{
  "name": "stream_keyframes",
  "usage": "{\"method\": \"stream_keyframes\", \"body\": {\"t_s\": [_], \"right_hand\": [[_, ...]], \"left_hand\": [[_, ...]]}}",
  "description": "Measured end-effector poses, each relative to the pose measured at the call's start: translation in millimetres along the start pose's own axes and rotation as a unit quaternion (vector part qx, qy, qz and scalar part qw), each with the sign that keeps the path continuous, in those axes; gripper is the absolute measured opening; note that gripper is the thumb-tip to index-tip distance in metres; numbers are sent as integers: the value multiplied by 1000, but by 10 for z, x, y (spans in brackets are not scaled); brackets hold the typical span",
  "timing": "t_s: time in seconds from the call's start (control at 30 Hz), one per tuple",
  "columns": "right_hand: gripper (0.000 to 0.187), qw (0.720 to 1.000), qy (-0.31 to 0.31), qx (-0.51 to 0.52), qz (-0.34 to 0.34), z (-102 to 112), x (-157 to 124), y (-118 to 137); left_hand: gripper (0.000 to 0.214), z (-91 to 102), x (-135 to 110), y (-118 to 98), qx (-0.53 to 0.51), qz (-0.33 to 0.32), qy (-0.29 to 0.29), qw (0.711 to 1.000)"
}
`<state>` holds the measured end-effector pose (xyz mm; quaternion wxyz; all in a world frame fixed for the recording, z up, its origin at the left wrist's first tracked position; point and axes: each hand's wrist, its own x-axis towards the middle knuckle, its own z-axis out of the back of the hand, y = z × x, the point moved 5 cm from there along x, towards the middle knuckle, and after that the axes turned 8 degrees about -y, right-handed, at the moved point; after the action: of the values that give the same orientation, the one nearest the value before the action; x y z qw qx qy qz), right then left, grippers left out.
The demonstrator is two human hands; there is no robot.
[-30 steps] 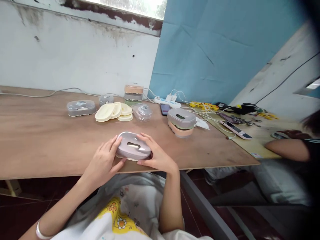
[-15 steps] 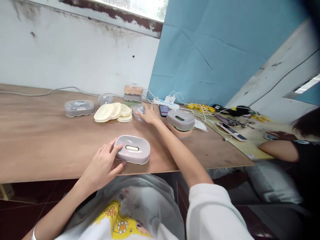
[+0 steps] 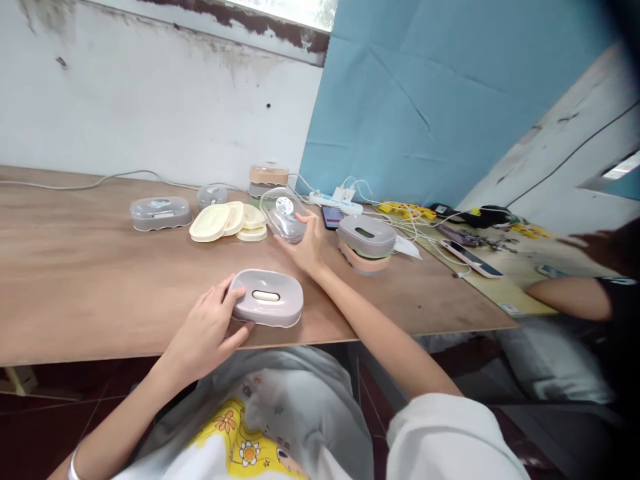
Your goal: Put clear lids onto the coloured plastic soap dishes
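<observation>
A grey oval soap box [image 3: 267,297] with a slot in its top lies near the front edge of the wooden table [image 3: 75,267]. My left hand [image 3: 207,330] rests against its left end, fingers curled round it. My right hand [image 3: 305,247] is stretched out further back and holds a clear plastic lid [image 3: 284,215] tilted up off the table. A white round sticker shows on that lid.
Cream oval trays [image 3: 227,223], a lidded grey box [image 3: 161,213], a small clear lid [image 3: 212,197] and stacked boxes [image 3: 267,180] lie behind. A grey-and-peach stack [image 3: 367,243] stands at right. Power strip [image 3: 333,199], cables and phones [image 3: 470,259] lie beyond. Another person's arm [image 3: 565,293] rests at right.
My right hand left the grey box, reached back to the clear lid, gripped it and lifted it toward me. My left hand stayed on the grey box.
</observation>
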<state>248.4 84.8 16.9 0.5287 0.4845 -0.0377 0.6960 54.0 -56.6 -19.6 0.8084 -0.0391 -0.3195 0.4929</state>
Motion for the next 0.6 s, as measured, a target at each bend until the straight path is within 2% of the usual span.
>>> {"method": "stream_keyframes", "body": {"t_s": [0.07, 0.17, 0.23, 0.3, 0.37, 0.43, 0.6], "right_hand": [[57, 996, 46, 76, 12, 173, -168, 181], [53, 978, 160, 132, -2, 399, -493, 366], [52, 954, 242, 176, -35, 480, -705, 401], [53, 930, 284, 223, -65, 516, -856, 398], [55, 925, 278, 246, -81, 527, -931, 380], [52, 931, 253, 248, -84, 531, -967, 371], [44, 936, 227, 262, -52, 575, -1059, 415]], "left_hand": [[44, -10, -6, 16, 0, 12, -6, 1000], [52, -32, -21, 65, -7, 48, -20, 999], [58, -40, -31, 87, -8, 60, -31, 998], [65, -40, -36, 91, -4, 52, -39, 998], [70, -40, -38, 86, 1, 37, -41, 998], [72, -38, -39, 85, 5, 27, -41, 999], [75, -24, -32, 74, -11, 17, -37, 999]]}}
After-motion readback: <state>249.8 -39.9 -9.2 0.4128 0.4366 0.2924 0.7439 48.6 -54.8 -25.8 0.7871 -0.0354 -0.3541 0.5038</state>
